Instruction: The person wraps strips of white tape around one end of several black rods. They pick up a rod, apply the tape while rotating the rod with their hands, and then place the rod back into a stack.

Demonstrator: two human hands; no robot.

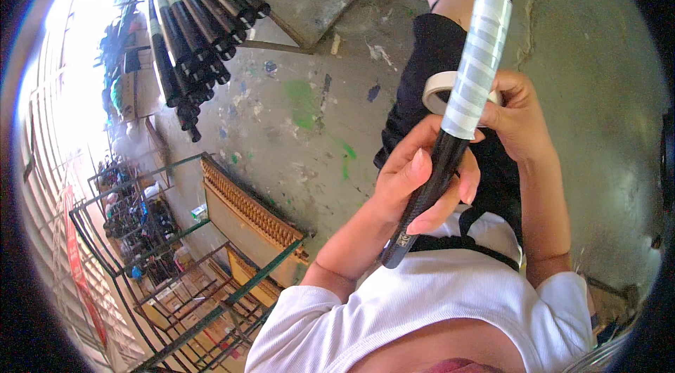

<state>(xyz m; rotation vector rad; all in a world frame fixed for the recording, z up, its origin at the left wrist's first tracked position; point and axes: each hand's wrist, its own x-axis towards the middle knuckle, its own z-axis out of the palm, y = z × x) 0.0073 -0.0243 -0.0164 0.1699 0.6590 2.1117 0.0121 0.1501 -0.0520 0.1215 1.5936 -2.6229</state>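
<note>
A long black rod (430,197), which looks like the butt of a fishing rod, slants up from my chest past the top edge. Whitish, translucent tape (481,53) is wound around its middle in overlapping bands. My left hand (408,172) wraps the bare black part just below the tape, thumb on the near side. Behind the taped part is a white roll of tape (437,86), partly hidden by the rod. My right hand (520,116) pinches the roll's right side, its fingers close to the rod; the fingertips are partly covered.
Many similar black rods (190,28) lie fanned in a bundle at the upper left. A green metal frame rack (246,278) with ornate brown pieces (249,208) stands at the lower left. My legs (422,56) stretch out over a paint-spotted concrete floor (302,141).
</note>
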